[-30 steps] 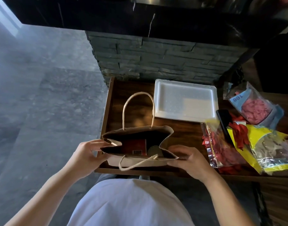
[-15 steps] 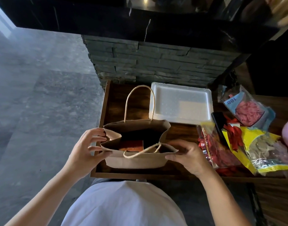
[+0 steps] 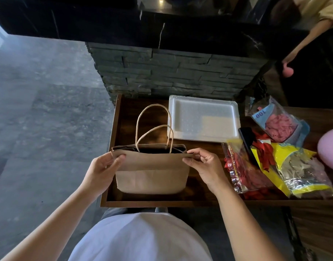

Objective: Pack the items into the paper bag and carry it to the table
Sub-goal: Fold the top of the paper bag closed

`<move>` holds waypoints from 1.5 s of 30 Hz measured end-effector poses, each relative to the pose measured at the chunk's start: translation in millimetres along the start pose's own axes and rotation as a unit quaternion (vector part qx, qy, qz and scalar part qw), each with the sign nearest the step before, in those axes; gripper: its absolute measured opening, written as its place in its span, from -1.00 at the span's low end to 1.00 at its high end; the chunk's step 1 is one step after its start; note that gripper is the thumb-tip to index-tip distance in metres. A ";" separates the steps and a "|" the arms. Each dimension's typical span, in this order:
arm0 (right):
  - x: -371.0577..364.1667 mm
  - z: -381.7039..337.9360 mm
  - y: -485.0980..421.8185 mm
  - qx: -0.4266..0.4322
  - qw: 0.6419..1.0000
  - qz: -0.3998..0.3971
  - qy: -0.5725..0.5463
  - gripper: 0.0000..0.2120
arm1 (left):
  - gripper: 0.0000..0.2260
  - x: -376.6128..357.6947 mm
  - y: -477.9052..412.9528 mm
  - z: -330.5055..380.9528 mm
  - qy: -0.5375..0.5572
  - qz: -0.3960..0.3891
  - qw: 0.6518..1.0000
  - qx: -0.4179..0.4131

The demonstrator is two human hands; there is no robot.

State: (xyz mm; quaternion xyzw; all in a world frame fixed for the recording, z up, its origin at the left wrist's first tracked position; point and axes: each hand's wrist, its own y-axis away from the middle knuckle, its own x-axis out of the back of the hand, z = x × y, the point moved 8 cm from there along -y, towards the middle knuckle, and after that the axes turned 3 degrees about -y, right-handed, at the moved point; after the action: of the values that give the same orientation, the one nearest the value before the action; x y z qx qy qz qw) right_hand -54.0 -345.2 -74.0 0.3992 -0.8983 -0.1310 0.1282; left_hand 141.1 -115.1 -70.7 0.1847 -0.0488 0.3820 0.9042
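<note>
while the brown kraft paper bag with twisted cord handles [image 3: 151, 172] stands upright at the centre of the dark wooden tray [image 3: 124, 117], both hands pinch its near top edge flat, so the step in hand looks like closing the mouth before the lift.

to do it well: keep the near wall drawn level across, leave both cord handles standing free at 12 o'clock, and shift to the handles only once the mouth sits narrow; tugging the paper corners risks a tear.

left hand [image 3: 101, 172], at 9 o'clock of the bag: thumb over the front of the corner, fingers curled behind, closed on the rim.

right hand [image 3: 205, 166], at 3 o'clock: thumb and forefinger nipped on the opposite corner, remaining fingers loosely bent.

contents hidden from this angle.

white foam tray [image 3: 203, 117] at 1 o'clock, bare. clear plastic packets of red balloons [image 3: 243, 172] at 3 o'clock, well apart from the bag; cannot tell if they are meant for packing.
</note>
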 end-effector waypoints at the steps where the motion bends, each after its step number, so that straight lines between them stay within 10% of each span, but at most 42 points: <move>1: -1.9 -0.2 1.7 -0.002 1.000 -0.010 -0.006 -0.82 | -0.79 -0.9 0.0 -1.0 0.014 0.000 1.000 0.009; 10: -7.5 -17.3 5.2 -0.009 0.991 -0.101 -0.084 -0.65 | -0.60 -5.7 5.9 14.2 0.095 -0.049 0.994 0.014; 15: -12.8 -32.9 2.3 -0.004 0.992 -0.126 -0.024 -0.66 | -0.75 2.2 0.3 72.3 -0.116 0.034 0.990 -0.066; 21: -8.8 -41.1 0.4 -0.012 0.991 -0.128 -0.036 -0.70 | -0.73 -65.9 10.4 204.6 -0.387 0.019 0.835 -0.390; 26: -1.3 -37.8 -1.9 0.001 0.996 -0.086 -0.024 -0.65 | -0.67 -143.1 -16.8 178.9 -0.608 -0.203 0.708 -0.298; 31: 5.8 -6.7 -12.0 -0.039 0.999 -0.035 0.011 -0.79 | -0.77 -171.4 -37.5 165.7 -0.692 -0.219 0.617 -0.304; 45: -4.0 42.0 -23.6 0.029 0.982 0.018 0.185 -0.67 | -0.71 -179.7 -51.2 150.7 -0.628 -0.294 0.663 -0.283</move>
State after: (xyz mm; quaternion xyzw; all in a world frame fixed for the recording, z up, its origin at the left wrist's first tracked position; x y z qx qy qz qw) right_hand -49.4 -351.9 -121.7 0.4036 -0.8698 -0.0269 0.2827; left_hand 59.0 -324.7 12.6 0.1211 -0.6536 -0.1423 0.7334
